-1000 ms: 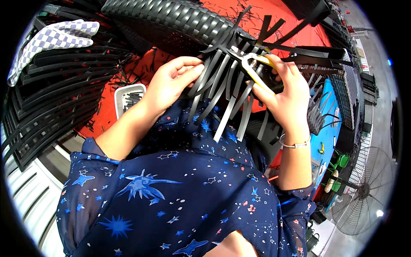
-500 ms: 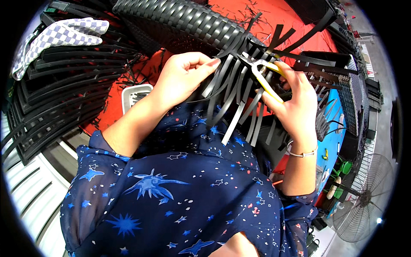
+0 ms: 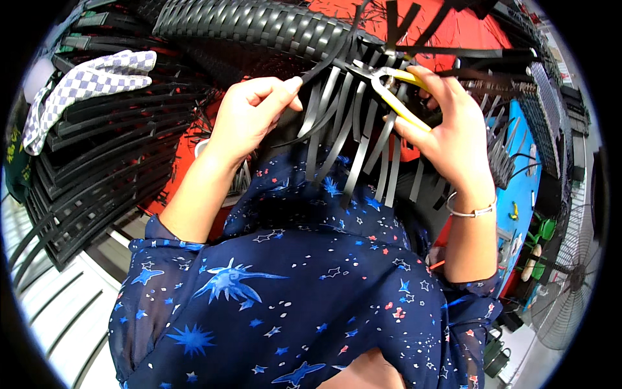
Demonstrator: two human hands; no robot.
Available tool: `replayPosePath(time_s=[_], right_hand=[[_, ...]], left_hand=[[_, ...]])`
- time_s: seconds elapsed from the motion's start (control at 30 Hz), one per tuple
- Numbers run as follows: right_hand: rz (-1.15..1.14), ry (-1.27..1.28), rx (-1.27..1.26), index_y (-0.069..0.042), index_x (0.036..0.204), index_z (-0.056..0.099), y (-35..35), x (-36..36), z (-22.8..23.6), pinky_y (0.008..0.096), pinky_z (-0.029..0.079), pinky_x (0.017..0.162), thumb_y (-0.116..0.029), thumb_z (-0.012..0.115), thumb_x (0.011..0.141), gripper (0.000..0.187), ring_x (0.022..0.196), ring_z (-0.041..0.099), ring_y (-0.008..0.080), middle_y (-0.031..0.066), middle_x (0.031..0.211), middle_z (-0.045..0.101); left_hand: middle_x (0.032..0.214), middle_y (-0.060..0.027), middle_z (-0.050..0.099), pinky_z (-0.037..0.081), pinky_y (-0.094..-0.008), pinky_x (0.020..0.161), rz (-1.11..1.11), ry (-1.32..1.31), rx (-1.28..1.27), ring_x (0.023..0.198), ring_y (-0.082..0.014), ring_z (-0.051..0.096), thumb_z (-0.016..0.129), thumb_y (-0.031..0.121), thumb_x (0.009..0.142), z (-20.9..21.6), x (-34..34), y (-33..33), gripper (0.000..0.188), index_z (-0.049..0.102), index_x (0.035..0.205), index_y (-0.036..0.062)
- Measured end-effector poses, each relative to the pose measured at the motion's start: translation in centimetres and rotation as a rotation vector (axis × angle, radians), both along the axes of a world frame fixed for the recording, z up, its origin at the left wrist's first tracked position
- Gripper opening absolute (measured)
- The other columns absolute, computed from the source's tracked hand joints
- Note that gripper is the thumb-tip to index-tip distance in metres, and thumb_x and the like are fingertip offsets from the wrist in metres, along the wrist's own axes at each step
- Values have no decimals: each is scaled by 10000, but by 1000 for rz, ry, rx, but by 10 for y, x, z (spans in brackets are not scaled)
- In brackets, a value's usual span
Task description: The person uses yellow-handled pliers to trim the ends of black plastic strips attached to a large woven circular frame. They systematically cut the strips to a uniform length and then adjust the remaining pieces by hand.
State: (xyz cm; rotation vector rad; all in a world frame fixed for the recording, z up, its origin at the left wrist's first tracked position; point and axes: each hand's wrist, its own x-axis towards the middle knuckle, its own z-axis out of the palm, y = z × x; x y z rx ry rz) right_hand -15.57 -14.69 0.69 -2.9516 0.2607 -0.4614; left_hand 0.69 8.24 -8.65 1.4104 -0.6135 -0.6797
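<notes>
Black flat plastic strips hang in a fringe [image 3: 353, 123] from the edge of a black woven wicker piece [image 3: 259, 26]. My left hand [image 3: 256, 113] is closed, pinching one long strip [image 3: 324, 61] between thumb and fingertips and holding it out to the left of the fringe. In my right hand [image 3: 450, 120] is a pair of snips [image 3: 405, 110] with yellow handles spread apart. Their metal blades point left, among the strips at the woven edge. Whether the blades touch a strip I cannot tell.
A checked glove [image 3: 91, 84] lies on stacked black slatted pieces [image 3: 116, 142] at left. Strip offcuts litter the red surface [image 3: 363, 13]. Partly behind my left forearm is a pale tray [image 3: 202, 148]. To the right are a blue surface [image 3: 521, 149] and a large fan [image 3: 573, 279].
My left hand has moved left and away from the snips, with the strip drawn out more. The snips stay at the woven edge. The whole view has shifted slightly.
</notes>
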Motion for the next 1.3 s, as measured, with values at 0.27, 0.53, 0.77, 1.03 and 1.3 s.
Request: replayPosePath(time_s=[0.27, 0.53, 0.77, 1.03, 1.3], right_hand=[[57, -47, 40, -75, 1207, 635, -7, 0, -2, 421, 531, 792, -290, 822, 686, 594, 884, 643, 345, 140, 935, 613], [20, -92, 20, -76, 1170, 642, -6, 0, -11, 426, 536, 774, -260, 809, 686, 545, 848, 651, 338, 133, 932, 617], [17, -102, 43, -89, 1169, 642, -4, 3, -10, 405, 538, 773, -245, 797, 692, 526, 841, 661, 297, 103, 923, 639], [-10, -56, 65, -67, 1226, 640, -1, 3, -6, 367, 543, 839, -161, 797, 674, 581, 889, 669, 276, 123, 1018, 675], [6, -86, 35, -97, 1197, 631, -1, 4, -11, 397, 539, 771, -245, 798, 690, 554, 839, 659, 286, 105, 931, 641]], left_hand=[[601, 84, 500, 295, -223, 518, 85, -154, 84, 563, -8, 391, 636, 306, 1006, -40, 3, -14, 360, 708, 773, 41], [591, 86, 492, 289, -218, 505, 109, -292, -50, 548, -6, 405, 627, 295, 1013, -69, 19, -34, 338, 708, 794, 51], [834, -22, 628, 453, -238, 577, 391, -666, -12, 646, -70, 544, 803, 134, 841, -53, 3, -27, 174, 711, 961, 49], [991, -27, 636, 478, -354, 729, 392, -1267, -144, 862, -224, 603, 826, 74, 707, -27, 8, -26, 319, 767, 1017, 122], [932, -47, 653, 504, -317, 750, 268, -1034, -194, 838, -201, 620, 797, 4, 736, -18, 23, -24, 246, 778, 973, 67]])
